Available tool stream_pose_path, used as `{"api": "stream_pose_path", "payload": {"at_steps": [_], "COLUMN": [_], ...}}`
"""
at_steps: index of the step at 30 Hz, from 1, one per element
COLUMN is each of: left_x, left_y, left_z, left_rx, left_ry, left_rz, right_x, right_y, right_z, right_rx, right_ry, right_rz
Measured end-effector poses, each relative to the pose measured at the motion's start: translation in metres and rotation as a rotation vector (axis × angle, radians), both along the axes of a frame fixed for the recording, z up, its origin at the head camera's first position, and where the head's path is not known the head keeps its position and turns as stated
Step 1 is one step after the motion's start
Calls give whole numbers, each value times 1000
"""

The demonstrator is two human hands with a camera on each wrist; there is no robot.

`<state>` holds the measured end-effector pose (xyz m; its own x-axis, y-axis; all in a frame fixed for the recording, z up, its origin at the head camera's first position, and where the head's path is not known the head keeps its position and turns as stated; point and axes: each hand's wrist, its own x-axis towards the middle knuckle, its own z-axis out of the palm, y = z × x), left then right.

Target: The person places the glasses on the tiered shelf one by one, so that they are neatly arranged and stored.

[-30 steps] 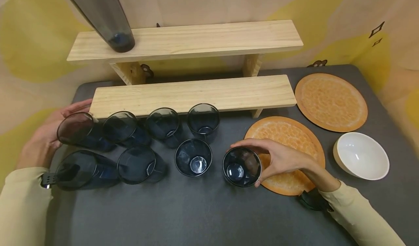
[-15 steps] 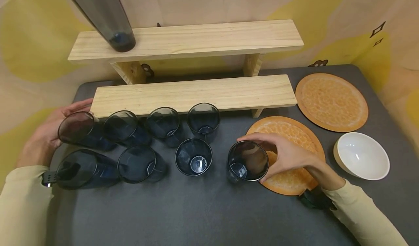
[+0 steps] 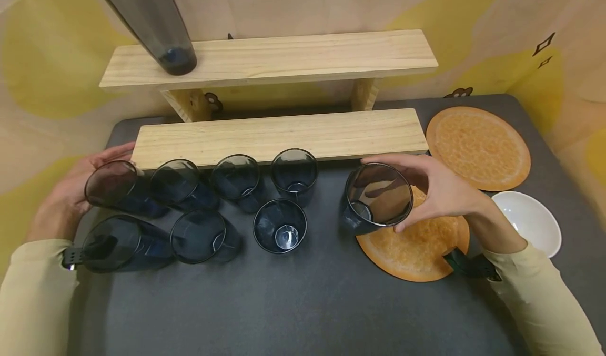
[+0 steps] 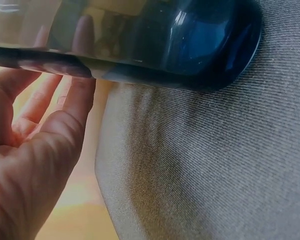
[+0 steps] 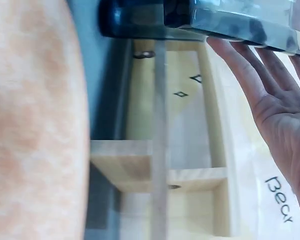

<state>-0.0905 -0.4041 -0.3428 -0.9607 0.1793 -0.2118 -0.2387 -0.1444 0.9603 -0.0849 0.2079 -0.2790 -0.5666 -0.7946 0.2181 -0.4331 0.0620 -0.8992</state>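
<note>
My right hand (image 3: 442, 187) grips a dark tinted drinking glass (image 3: 352, 216) by its side, thumb in front and fingers behind. The glass is tilted and held above the near edge of a round orange-brown placemat (image 3: 412, 261). In the right wrist view this glass (image 5: 240, 22) lies along the fingers (image 5: 240, 65). My left hand (image 3: 71, 187) is beside the shelf's left end, its fingers extended behind the rearmost left glass (image 3: 111, 185). The left wrist view shows those fingers (image 4: 79, 100) close to a glass (image 4: 139, 45); contact is unclear. Several more tinted glasses (image 3: 286, 235) stand on the grey table (image 3: 284, 308).
A two-step wooden shelf (image 3: 284, 135) stands along the back. On its upper step, at the left, is a tall tinted glass (image 3: 156, 24). A second round placemat (image 3: 478, 148) and a white bowl (image 3: 530, 222) are at the right. Patterned cloth (image 3: 303, 9) hangs behind.
My right hand has lifted the glass off the table and carried it to the right and back, toward the shelf, tilting it. My left hand has stayed put.
</note>
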Motion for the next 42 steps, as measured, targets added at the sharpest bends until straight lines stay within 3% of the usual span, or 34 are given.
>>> {"api": "stream_pose_path", "payload": {"at_steps": [6,10,20,25,29,37,42], "left_x": [-2,-1,-2,-1,1,1,0], "left_y": [0,2,2,3,3,4,3], "left_z": [-2,-4,-6,-6,-7,-6,-5], "left_rx": [92,109,144,108,136,197,211], "left_ry": [26,41,57,63,68,39,26], "left_rz": [-69,-85,-90,-69,-64,-67,-68], "right_x": [-7,-13,-37,-45,-52,-71,-91], "right_y": [-10,-17,-50,-78,-99,-134,-158], "right_z": [26,40,53,62,70,83,84], "right_rx": [-169,-177,-247,-308,-362,-364,-432], "right_ry": [-70,-93,-77,-134,-150,-111,-100], "right_rz": [-9,-75,-192,-329,-408,-487,-510]}}
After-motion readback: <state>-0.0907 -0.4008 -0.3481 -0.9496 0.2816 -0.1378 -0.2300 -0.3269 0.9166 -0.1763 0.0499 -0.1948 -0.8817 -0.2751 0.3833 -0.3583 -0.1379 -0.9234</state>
